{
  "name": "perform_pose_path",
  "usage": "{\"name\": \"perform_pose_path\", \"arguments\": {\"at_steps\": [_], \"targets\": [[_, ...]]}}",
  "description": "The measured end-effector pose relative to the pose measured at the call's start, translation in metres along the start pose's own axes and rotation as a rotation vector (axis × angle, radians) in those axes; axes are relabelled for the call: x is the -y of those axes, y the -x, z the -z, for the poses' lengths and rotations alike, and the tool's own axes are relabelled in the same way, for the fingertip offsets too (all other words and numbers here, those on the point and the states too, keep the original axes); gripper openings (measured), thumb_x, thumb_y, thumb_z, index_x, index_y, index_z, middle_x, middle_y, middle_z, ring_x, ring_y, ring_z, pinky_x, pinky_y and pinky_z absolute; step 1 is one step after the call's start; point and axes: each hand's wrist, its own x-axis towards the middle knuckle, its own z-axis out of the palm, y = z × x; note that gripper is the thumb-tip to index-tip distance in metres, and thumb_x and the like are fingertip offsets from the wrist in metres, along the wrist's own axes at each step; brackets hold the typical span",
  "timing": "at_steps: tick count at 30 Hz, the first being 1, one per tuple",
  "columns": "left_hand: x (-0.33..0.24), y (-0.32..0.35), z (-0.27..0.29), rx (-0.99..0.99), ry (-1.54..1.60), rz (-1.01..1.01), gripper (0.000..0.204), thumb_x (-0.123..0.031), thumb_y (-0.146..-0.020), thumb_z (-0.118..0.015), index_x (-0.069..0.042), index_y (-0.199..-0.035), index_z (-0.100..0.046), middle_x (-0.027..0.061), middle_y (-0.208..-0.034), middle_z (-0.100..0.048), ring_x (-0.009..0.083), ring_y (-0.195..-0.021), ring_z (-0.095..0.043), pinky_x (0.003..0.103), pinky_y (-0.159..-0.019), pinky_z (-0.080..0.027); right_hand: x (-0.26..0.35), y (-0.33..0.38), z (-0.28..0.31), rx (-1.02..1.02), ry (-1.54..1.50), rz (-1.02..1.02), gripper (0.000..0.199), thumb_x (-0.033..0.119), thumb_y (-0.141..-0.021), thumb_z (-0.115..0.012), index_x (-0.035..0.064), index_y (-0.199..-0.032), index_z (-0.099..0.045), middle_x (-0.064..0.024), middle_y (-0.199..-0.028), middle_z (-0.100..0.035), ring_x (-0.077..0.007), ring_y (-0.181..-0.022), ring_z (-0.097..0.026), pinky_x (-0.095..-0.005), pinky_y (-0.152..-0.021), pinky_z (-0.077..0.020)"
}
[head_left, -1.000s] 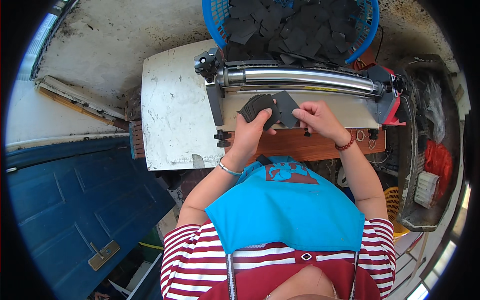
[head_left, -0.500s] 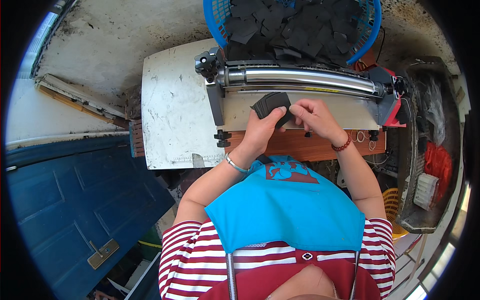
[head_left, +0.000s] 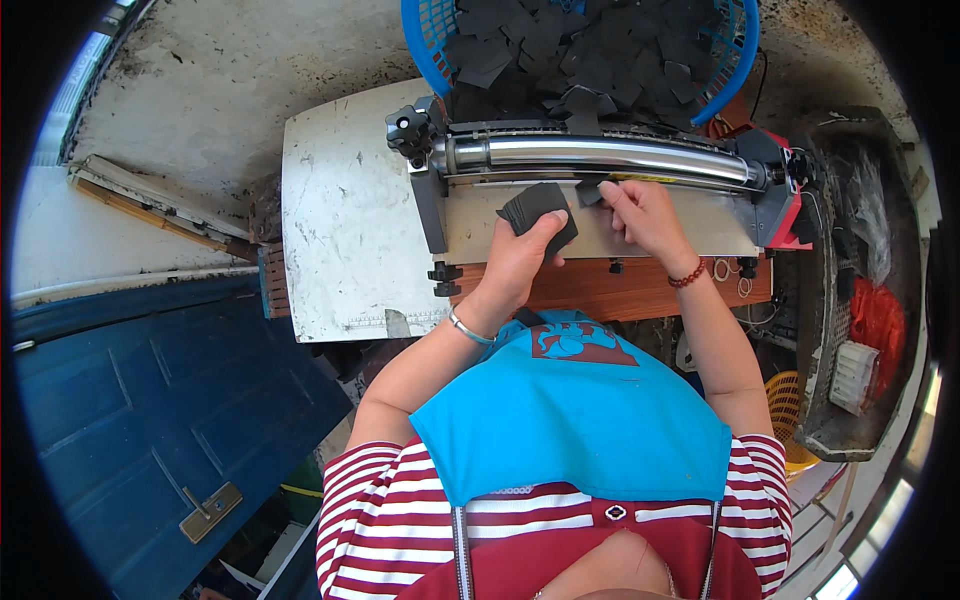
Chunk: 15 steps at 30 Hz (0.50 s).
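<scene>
My left hand (head_left: 527, 255) grips a small stack of black flat pieces (head_left: 538, 212) above the metal feed plate (head_left: 700, 228) of a roller machine. My right hand (head_left: 640, 213) pinches a single black piece (head_left: 590, 191) and holds it at the gap under the shiny steel roller (head_left: 600, 152). Both hands are close together over the plate. Behind the roller a blue basket (head_left: 745, 60) holds several black pieces.
The machine sits on a white board (head_left: 340, 230) and a brown wooden bench (head_left: 640, 290). A red motor housing (head_left: 795, 205) is at the machine's right end. A blue door (head_left: 150, 400) lies at lower left. A dark tray with red items (head_left: 875, 320) stands at right.
Both hands have moved up toward the roller. The right hand has taken one black piece off the stack and brought it to the roller gap.
</scene>
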Motion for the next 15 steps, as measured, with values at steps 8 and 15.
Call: {"name": "perform_pose_path", "arguments": {"at_steps": [8, 15], "targets": [[0.002, -0.004, 0.000, 0.050, -0.058, 0.032, 0.018, -0.022, -0.091, -0.060, -0.009, -0.103, -0.061, 0.0009, -0.091, -0.063, 0.0089, -0.078, -0.059, 0.025, -0.058, -0.048, 0.015, 0.022, -0.029, 0.172, -0.094, 0.196, 0.027, 0.027, -0.091, -0.066, 0.0012, -0.082, -0.063, 0.0017, -0.063, -0.057, -0.0045, -0.052, -0.051, -0.0197, -0.047, -0.0399], [-0.004, -0.003, 0.011, 0.102, 0.263, 0.129, 0.019, -0.022, -0.092, -0.059, -0.008, -0.106, -0.058, 0.0037, -0.091, -0.063, 0.0130, -0.078, -0.060, 0.027, -0.058, -0.050, 0.003, 0.024, -0.024, 0.319, -0.549, 0.039, 0.021, 0.024, -0.092, -0.063, 0.0056, -0.082, -0.065, -0.0007, -0.068, -0.062, -0.0042, -0.052, -0.053, -0.0171, -0.048, -0.0422]]}}
